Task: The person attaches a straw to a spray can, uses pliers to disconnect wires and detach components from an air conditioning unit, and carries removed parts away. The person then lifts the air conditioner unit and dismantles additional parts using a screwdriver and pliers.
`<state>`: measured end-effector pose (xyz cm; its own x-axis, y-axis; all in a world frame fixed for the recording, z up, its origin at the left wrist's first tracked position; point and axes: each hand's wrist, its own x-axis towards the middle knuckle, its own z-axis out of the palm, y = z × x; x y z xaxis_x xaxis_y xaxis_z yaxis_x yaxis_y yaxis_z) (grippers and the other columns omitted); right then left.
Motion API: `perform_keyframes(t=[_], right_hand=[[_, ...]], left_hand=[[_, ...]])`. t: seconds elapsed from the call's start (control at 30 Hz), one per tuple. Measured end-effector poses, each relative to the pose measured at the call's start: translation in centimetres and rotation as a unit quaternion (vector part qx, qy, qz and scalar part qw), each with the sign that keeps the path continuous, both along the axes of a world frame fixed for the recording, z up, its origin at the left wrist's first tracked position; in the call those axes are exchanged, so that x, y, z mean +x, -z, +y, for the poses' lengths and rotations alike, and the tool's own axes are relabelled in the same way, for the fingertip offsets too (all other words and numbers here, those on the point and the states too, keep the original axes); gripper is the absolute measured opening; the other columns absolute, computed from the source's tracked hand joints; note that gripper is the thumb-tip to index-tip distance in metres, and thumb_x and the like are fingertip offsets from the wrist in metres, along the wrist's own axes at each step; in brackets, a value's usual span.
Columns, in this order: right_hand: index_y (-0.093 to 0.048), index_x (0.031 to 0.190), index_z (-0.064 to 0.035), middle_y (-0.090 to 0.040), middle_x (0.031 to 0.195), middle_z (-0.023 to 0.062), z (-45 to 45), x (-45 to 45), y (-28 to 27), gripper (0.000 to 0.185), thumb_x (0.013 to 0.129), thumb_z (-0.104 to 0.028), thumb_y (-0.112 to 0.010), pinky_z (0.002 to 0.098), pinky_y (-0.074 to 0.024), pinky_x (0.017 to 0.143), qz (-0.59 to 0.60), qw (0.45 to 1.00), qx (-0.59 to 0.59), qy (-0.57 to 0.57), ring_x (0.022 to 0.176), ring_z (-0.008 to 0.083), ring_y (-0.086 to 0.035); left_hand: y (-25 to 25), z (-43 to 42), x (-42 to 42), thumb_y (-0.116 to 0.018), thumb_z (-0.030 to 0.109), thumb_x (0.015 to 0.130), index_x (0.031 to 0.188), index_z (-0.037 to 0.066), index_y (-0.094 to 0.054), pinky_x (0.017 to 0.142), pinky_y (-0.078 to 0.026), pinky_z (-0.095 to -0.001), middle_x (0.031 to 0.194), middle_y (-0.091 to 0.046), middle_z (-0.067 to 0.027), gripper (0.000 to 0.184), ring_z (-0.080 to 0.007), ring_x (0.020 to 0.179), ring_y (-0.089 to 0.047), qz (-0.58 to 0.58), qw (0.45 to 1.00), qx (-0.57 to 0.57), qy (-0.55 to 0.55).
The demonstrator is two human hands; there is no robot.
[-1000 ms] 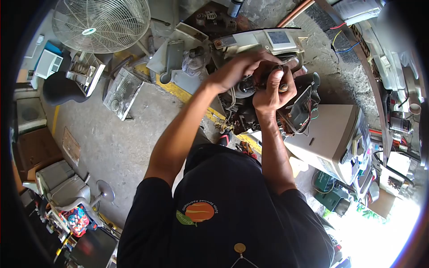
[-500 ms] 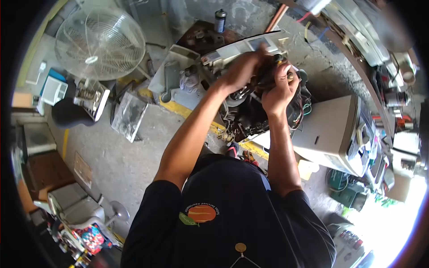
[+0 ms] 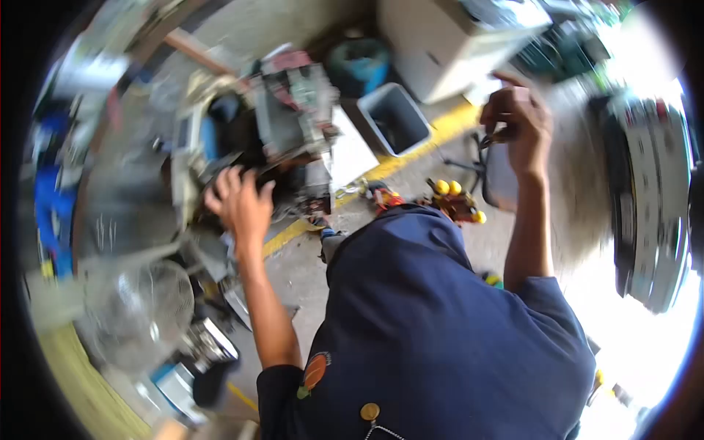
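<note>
My left hand (image 3: 243, 205) is in front of the bench machinery with its fingers spread, and nothing shows in it. Just beyond the fingertips lies a dark mechanical assembly (image 3: 286, 180), blurred, next to a grey tray-like part (image 3: 282, 128). Out to the right, my right hand (image 3: 522, 125) is raised above the floor with curled fingers. Something small and dark shows at its palm side, too blurred to name. Below it stands a grey flat-topped object (image 3: 502, 176) with a dark frame.
A grey bin (image 3: 396, 121) stands beside a pale cabinet (image 3: 433, 44). On the floor near my feet are reddish items with yellow balls (image 3: 456, 198). A fan (image 3: 143, 312) stands at lower left. White stacked panels (image 3: 653, 198) are at the right.
My view has swung to the right. Before, both hands were close together on a dark part over the machinery; now they are wide apart, the left spread and the right far out to the right.
</note>
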<state>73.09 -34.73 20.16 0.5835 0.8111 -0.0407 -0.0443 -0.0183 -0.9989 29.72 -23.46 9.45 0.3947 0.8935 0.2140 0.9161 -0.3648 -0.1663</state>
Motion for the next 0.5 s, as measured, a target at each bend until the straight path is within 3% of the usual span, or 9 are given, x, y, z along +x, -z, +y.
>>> perform_keyframes(t=[0.07, 0.1, 0.17, 0.27, 0.5], right_hand=[[-0.072, 0.100, 0.0008, -0.066, 0.081, 0.0093, -3.5, 3.0, 5.7, 0.035, 0.103, -0.030, -0.056, 0.0237, -0.0444, 0.059, 0.003, 0.997, -0.071, -0.007, 0.068, 0.0165, -0.063], [-0.071, 0.096, -0.0005, -0.065, 0.079, 0.0100, -5.1, 3.8, 8.4, 0.041, 0.104, -0.038, -0.056, 0.0251, -0.0452, 0.062, 0.014, 0.999, -0.040, 0.010, 0.071, 0.0177, -0.064], [-0.070, 0.094, -0.0008, -0.065, 0.079, 0.0102, -8.6, 5.6, 12.1, 0.042, 0.104, -0.039, -0.056, 0.0254, -0.0453, 0.063, 0.049, 0.997, -0.026, 0.059, 0.071, 0.0179, -0.064], [-0.069, 0.090, -0.0016, -0.065, 0.078, 0.0106, -12.9, 6.5, 15.8, 0.044, 0.103, -0.041, -0.055, 0.0263, -0.0456, 0.064, 0.132, 0.983, 0.018, 0.127, 0.072, 0.0187, -0.064], [-0.069, 0.089, -0.0030, -0.067, 0.083, 0.0101, -17.0, 6.6, 22.5, 0.041, 0.101, -0.039, -0.055, 0.0265, -0.0456, 0.070, 0.232, 0.966, -0.041, 0.111, 0.075, 0.0178, -0.062]], left_hand=[[0.5, 0.4, 0.0, -0.073, 0.030, 0.091, 0.104, 0.012, -0.074, 0.115, -0.027, -0.0568, 0.122, -0.066, -0.0041, 0.023, -0.0243, 0.126, -0.056, 0.029, 0.999, 0.005, 0.028], [0.0, 0.5, -0.2, -0.072, 0.028, 0.092, 0.101, 0.012, -0.074, 0.115, -0.027, -0.0571, 0.115, -0.068, -0.0050, 0.018, -0.0232, 0.124, -0.057, 0.037, 0.998, 0.012, 0.049], [-1.8, -0.3, 0.6, -0.066, 0.026, 0.097, 0.095, 0.011, -0.071, 0.117, -0.026, -0.0550, 0.105, -0.071, -0.0049, 0.016, -0.0216, 0.118, -0.060, 0.041, 0.995, 0.047, 0.075], [-5.6, -1.5, 0.6, -0.060, 0.026, 0.102, 0.090, 0.005, -0.064, 0.103, -0.042, -0.0443, 0.089, -0.071, -0.0133, 0.025, -0.0341, 0.085, -0.062, 0.027, 0.997, -0.060, 0.040], [-7.8, -3.1, 1.7, -0.058, 0.025, 0.104, 0.091, 0.002, -0.061, 0.087, -0.048, -0.0448, 0.080, -0.068, -0.0172, 0.027, -0.0420, 0.071, -0.057, 0.057, 0.987, -0.146, -0.038]])
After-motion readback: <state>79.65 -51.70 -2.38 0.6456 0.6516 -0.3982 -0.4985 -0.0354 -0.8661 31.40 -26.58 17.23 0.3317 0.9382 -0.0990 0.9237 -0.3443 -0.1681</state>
